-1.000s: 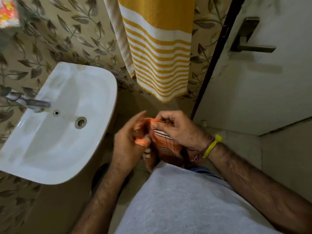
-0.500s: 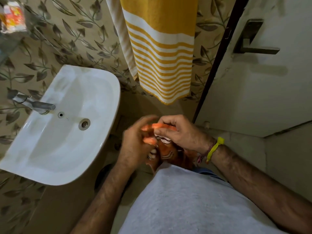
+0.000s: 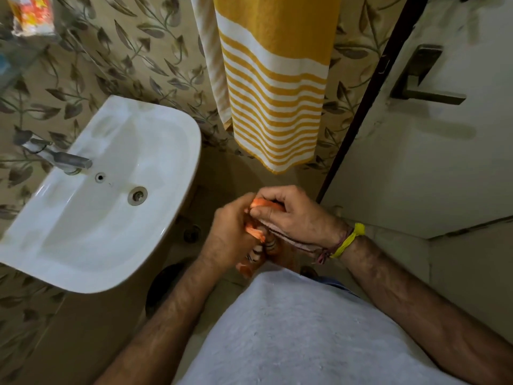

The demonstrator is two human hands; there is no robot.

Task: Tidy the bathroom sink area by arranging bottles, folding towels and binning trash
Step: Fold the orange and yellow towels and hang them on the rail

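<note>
A small orange towel with dark and white stripes (image 3: 256,234) is bunched between both hands in front of my grey shirt. My left hand (image 3: 227,237) grips its left side with curled fingers. My right hand (image 3: 294,218), with a yellow thread at the wrist, pinches the top edge with thumb and fingers. Most of the cloth is hidden by the hands. A yellow and white striped towel (image 3: 274,79) hangs on the wall above them.
The white sink (image 3: 166,226) with a metal tap (image 3: 59,159) is on the left. A glass shelf at top left carries a red and white packet (image 3: 30,15). A pale door with a lever handle (image 3: 424,79) stands at right. Below the sink a dark round bin (image 3: 163,287) shows.
The hands have come closer together and the orange towel is now bunched smaller between them. The view has shifted slightly, so the sink sits a little more to the right.
</note>
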